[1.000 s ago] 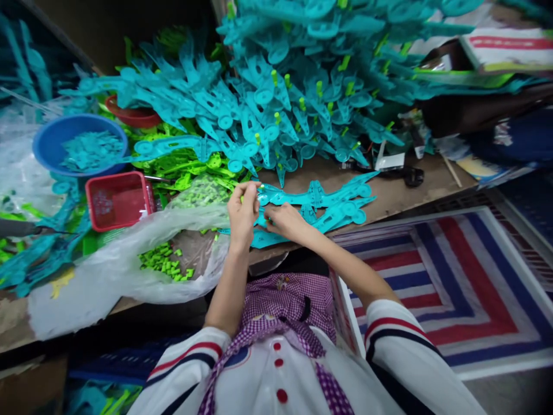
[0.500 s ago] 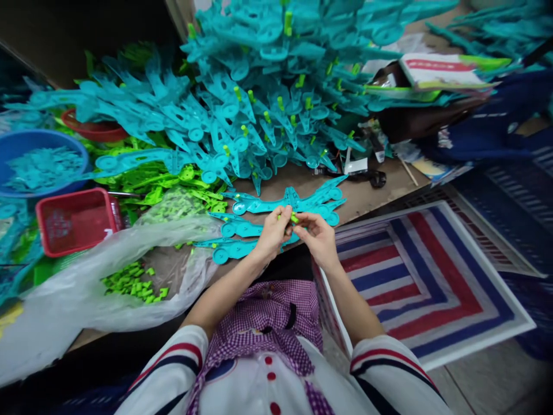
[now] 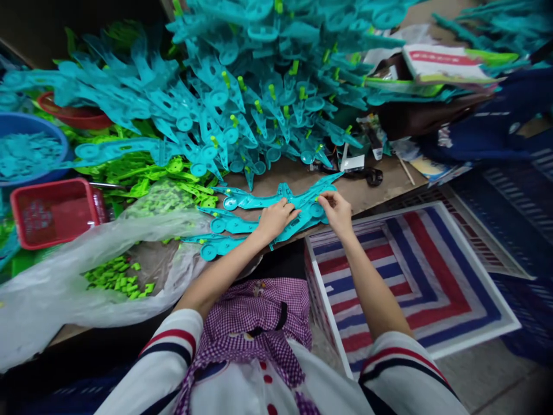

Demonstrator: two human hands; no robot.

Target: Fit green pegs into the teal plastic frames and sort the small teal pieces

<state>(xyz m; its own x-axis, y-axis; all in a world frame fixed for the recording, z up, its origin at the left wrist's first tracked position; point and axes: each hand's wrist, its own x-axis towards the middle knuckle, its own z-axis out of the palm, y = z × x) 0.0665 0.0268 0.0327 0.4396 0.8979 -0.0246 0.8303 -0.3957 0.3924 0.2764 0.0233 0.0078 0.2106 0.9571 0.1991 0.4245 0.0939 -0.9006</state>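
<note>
Several flat teal plastic parts (image 3: 242, 199) lie on the brown table (image 3: 302, 176) in front of me. My left hand (image 3: 274, 219) rests on the middle of the nearest stack, fingers curled down on it. My right hand (image 3: 337, 210) is at the stack's right end, fingertips pinched over a round hub where a small green peg (image 3: 317, 198) shows. Loose green pegs (image 3: 114, 276) lie on a clear plastic bag (image 3: 64, 288) to my left.
A large heap of teal parts with green pegs (image 3: 259, 98) fills the back of the table. Green plastic frames (image 3: 151, 173), a red basket (image 3: 54, 210) and a blue bowl (image 3: 26, 153) stand at the left. A striped red, white and blue sack (image 3: 415, 271) lies to the right.
Both hands were together near the table's edge with a green peg between them. They have since moved apart onto the teal stack, the right hand to its right end.
</note>
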